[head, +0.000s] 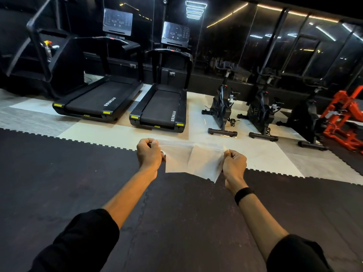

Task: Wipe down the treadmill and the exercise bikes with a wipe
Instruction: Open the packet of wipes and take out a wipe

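Observation:
A thin white wipe is stretched out flat in front of me. My left hand pinches its left top corner and my right hand pinches its right edge. Two black treadmills stand ahead on the pale floor: the left treadmill and the right treadmill, each with a console screen. To their right stand three black exercise bikes: the nearest bike, the middle bike and the far bike. All machines are well beyond my hands' reach.
Dark rubber mat flooring lies under me, meeting pale floor tiles at a jagged seam. A black stair machine stands far left with a spray bottle on it. A red frame machine is at the right. Mirrored wall behind.

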